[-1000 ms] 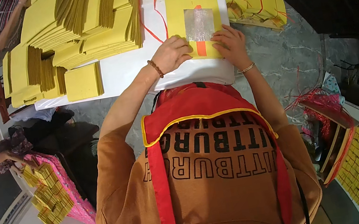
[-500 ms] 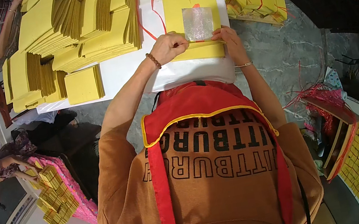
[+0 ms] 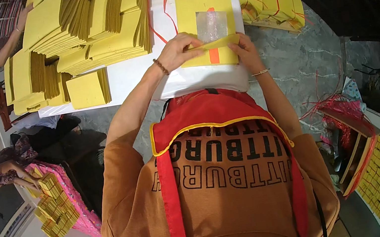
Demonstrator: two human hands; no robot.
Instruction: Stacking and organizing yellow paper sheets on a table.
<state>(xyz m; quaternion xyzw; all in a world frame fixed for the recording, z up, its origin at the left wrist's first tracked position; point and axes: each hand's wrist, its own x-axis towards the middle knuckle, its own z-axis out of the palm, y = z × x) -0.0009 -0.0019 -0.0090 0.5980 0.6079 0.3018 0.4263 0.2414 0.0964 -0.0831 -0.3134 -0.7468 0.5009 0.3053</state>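
White table [image 3: 133,78], two hands, one yellow sheet [image 3: 205,15]

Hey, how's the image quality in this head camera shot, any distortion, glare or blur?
Head view: strong fisheye bending, black corners; even, soft light; mild glare on the silvery foil square of the yellow paper sheet; left hand and right hand fairly sharp; rim detail softer.

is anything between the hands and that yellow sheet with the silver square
Nothing visible is. The left hand and the right hand both rest directly on the near edge of the yellow sheet, which is lifted into a fold. The silver foil square lies just beyond the fingers, uncovered.
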